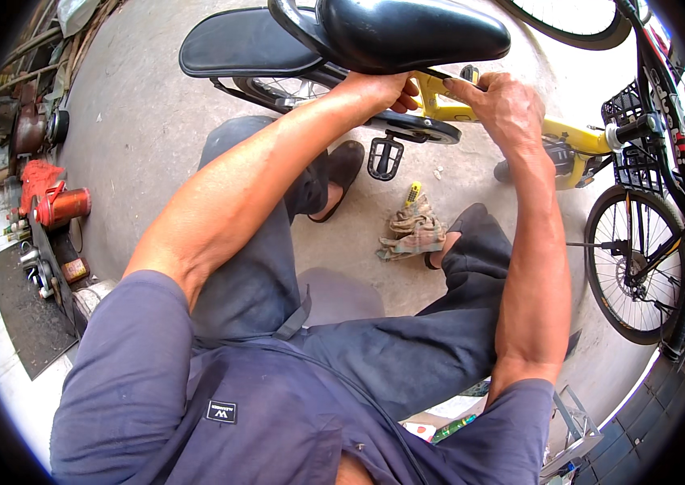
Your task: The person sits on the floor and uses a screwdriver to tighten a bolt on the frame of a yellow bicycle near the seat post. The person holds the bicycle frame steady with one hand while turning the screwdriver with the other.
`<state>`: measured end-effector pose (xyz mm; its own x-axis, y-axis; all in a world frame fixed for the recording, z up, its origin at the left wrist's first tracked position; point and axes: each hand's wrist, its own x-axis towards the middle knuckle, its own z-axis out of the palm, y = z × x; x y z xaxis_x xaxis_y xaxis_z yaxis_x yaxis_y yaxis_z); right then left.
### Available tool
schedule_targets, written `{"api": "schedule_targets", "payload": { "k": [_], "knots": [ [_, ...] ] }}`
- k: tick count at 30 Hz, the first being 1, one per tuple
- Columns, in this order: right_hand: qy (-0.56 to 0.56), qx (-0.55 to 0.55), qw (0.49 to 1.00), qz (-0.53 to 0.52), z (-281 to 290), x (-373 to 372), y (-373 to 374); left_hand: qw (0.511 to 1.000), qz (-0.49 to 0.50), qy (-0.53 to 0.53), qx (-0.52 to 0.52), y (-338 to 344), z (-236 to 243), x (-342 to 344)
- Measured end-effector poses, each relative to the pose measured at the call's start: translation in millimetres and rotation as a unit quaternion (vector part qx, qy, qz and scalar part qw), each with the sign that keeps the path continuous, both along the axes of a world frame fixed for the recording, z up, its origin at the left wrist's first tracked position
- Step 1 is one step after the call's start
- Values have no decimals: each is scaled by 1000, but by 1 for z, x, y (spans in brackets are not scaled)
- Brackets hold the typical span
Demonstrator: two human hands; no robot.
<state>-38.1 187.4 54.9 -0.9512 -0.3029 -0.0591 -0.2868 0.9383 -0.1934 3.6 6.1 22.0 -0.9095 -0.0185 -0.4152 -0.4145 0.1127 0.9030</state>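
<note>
Head view: you have the yellow bike (573,133) in front of you, its black saddle (411,31) above both hands. Your left hand (383,90) is tucked just under the saddle on its near side, fingers curled beside the frame (455,111); whether they grip anything is hidden. Your right hand (510,105) is near the saddle's right end, thumb laid out toward the frame and fingers bent; you cannot tell from here whether it is closed on something. Left of the saddle is a long padded seat (245,44), and below the saddle hangs a black pedal (385,158). Nearer you than the saddle, a crumpled rag (415,233) lies on the floor (140,137) between your shoes, with a small yellow thing (413,193) touching it. Another bike (633,263) with a black basket (632,167) is right of the saddle; red metal equipment (61,206) sits well to its left.
</note>
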Motion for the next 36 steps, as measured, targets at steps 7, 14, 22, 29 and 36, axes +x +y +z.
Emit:
{"api": "schedule_targets", "payload": {
  "k": [7,14,22,29,36],
  "knots": [
    [7,30,999,-6,8,3,-5,1000,-7,1,11,-1,-2,-1],
    [51,20,998,8,11,5,-7,999,-15,12,37,-3,-1,2],
    [64,-32,996,59,6,3,2,999,-6,12,36,-3,-2,4],
    [39,-48,994,89,-2,-1,11,997,6,-4,78,-1,-2,7],
    [3,-34,995,92,12,6,11,996,1,4,86,-2,-5,7]
  ]
}}
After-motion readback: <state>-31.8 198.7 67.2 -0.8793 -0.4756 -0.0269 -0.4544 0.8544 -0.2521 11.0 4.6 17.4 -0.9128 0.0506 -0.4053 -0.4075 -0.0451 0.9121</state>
